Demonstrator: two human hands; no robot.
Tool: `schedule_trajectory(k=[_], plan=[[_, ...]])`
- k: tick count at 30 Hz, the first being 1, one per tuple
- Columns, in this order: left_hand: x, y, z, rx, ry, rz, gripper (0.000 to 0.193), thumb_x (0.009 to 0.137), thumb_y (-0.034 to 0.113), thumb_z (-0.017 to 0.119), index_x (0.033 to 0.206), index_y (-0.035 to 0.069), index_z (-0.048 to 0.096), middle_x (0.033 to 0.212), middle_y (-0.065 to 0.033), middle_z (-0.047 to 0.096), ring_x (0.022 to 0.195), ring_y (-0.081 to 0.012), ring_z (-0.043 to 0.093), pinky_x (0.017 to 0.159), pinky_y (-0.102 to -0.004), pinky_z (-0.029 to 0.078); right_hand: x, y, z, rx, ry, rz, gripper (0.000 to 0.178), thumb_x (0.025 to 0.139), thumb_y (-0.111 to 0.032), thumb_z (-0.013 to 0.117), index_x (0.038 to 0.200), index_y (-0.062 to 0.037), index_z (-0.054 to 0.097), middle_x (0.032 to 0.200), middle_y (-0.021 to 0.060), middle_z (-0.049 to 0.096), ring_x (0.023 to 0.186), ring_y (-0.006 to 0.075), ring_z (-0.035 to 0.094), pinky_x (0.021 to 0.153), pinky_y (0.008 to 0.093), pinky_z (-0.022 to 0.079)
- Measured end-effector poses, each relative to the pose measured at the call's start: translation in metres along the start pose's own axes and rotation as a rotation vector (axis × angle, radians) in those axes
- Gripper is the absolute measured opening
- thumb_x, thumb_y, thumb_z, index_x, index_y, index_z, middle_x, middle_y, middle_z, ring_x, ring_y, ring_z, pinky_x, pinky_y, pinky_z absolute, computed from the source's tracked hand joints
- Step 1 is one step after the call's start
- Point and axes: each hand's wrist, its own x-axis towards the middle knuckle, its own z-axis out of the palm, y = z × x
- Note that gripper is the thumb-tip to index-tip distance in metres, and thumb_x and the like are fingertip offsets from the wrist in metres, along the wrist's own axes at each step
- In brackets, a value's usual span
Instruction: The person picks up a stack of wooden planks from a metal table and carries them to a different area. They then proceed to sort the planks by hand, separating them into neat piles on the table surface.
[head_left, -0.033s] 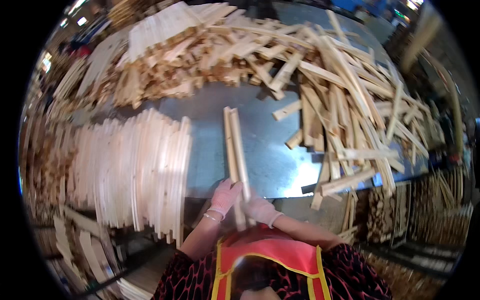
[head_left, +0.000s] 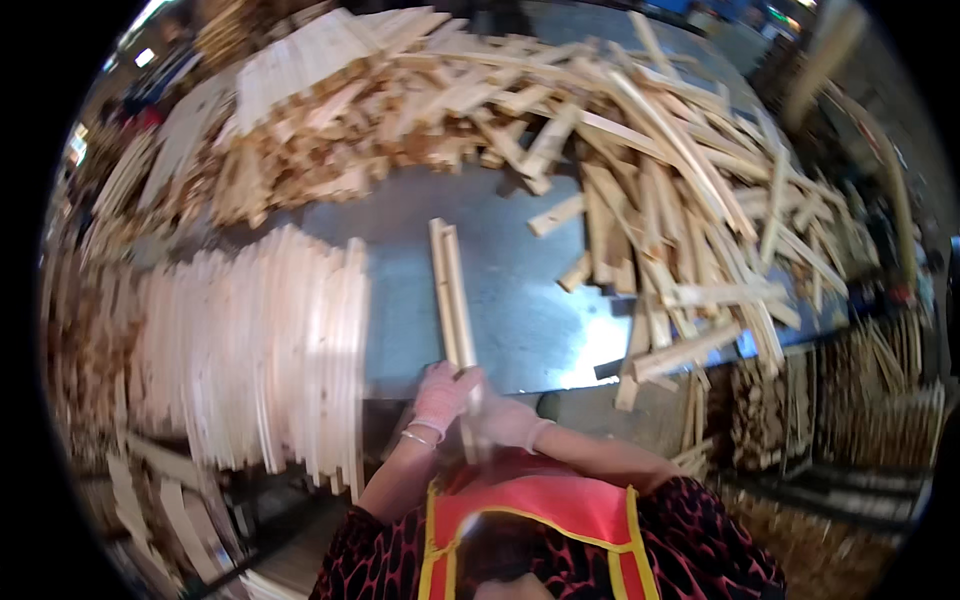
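Two pale wooden strips (head_left: 450, 297) lie side by side, pointing away from me over the metal table's near edge. My left hand (head_left: 442, 398), in a pink glove, is closed around them near their close ends. Right beside it, against the strips, is my gloved right hand (head_left: 512, 422); motion smears its fingers, so its grip cannot be made out. To the left, a broad row of similar strips (head_left: 260, 350) lies tightly lined up, its close ends jutting past the table edge.
A loose, tangled heap of wooden strips (head_left: 680, 200) covers the table's right side. Stacked strips (head_left: 310, 60) rise at the far left. Bare metal tabletop (head_left: 520, 300) shows between. Below the table, at right, stand racks of bundled wood (head_left: 770, 415).
The whole view has shifted a little, so the table and wood sit further left. My right hand is slightly closer to my left, and the two strips' far ends look more level.
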Motion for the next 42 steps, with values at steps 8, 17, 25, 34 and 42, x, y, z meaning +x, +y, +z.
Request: schedule_trajectory(k=[8, 17, 25, 34, 42], plan=[[-0.027, -0.045, -0.029, 0.280, 0.289, -0.023, 0.058, 0.079, 0.035, 0.080, 0.118, -0.006, 0.066, 0.131, -0.0253, 0.063, 0.125, -0.0428, 0.057, 0.108, -0.0495, 0.044, -0.080, -0.044, -0.072, -0.003, 0.021, -0.247, 0.057, 0.093, -0.040, 0.062, 0.139, -0.0064, 0.054, 0.112, 0.0199, 0.072, 0.106, 0.0349, 0.070, 0.089, 0.0456, 0.054], [-0.007, -0.063, -0.039, 0.451, 0.404, 0.034, 0.089, 0.081, 0.032, 0.078, 0.157, 0.007, 0.038, 0.160, -0.0210, 0.041, 0.149, -0.0401, 0.035, 0.124, -0.0519, 0.029, -0.195, 0.231, -0.275, -0.527, 1.514, 0.325, 0.061, 0.080, -0.022, 0.068, 0.139, -0.0073, 0.059, 0.144, 0.0182, 0.057, 0.132, 0.0375, 0.054, 0.113, 0.0520, 0.040], [-0.030, 0.214, -0.006, 0.298, 0.361, 0.881, 0.086, 0.076, 0.034, 0.082, 0.150, 0.005, 0.049, 0.150, -0.0212, 0.048, 0.142, -0.0417, 0.043, 0.120, -0.0536, 0.031, -0.188, 0.214, -0.383, -1.092, 0.842, 0.216, 0.029, 0.084, -0.029, 0.068, 0.111, -0.0180, 0.071, 0.113, 0.0042, 0.071, 0.121, 0.0310, 0.057, 0.107, 0.0456, 0.039], [-0.003, 0.272, 0.066, 0.366, -0.334, 0.324, 0.095, 0.081, 0.054, 0.077, 0.155, 0.005, 0.043, 0.148, -0.0234, 0.054, 0.129, -0.0419, 0.058, 0.107, -0.0469, 0.049, -0.213, 0.184, -0.397, -0.691, 1.195, -0.294, 0.055, 0.069, -0.035, 0.079, 0.114, -0.0054, 0.066, 0.117, 0.0191, 0.067, 0.113, 0.0408, 0.062, 0.105, 0.0474, 0.048], [-0.015, 0.221, 0.070, -0.192, -0.640, 0.326, 0.073, 0.083, 0.038, 0.078, 0.145, 0.006, 0.055, 0.123, -0.0168, 0.072, 0.113, -0.0299, 0.069, 0.097, -0.0405, 0.054, -0.201, 0.281, -0.401, -0.082, 0.927, 0.260, 0.101, 0.072, -0.016, 0.085, 0.158, -0.0002, 0.034, 0.138, 0.0235, 0.061, 0.120, 0.0381, 0.063, 0.099, 0.0423, 0.054]])
